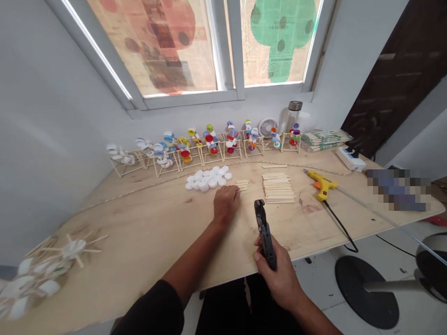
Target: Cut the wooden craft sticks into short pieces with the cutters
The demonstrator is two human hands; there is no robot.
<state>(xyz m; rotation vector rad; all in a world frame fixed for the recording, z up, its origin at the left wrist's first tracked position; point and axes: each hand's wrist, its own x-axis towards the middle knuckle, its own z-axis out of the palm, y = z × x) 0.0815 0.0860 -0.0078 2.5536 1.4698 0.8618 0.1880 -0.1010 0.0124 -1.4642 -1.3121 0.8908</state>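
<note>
My left hand [226,201] rests on the wooden table [146,232], fingers curled at a small bundle of short wooden sticks [241,184], pinching one. Just behind it lies a heap of white bottle caps [208,178]. My right hand [279,274] is closed round black cutting pliers [263,232], held upright above the table's front edge. A larger stack of flat wooden sticks [278,187] lies to the right of my left hand.
A yellow glue gun [321,184] with a black cord lies right of the stack. A row of stick-and-cap models [206,144] lines the back wall, with a small fan [267,127], a bottle [294,114], packed sticks [324,138] and a power strip [351,158]. A white cap model [45,265] sits at left.
</note>
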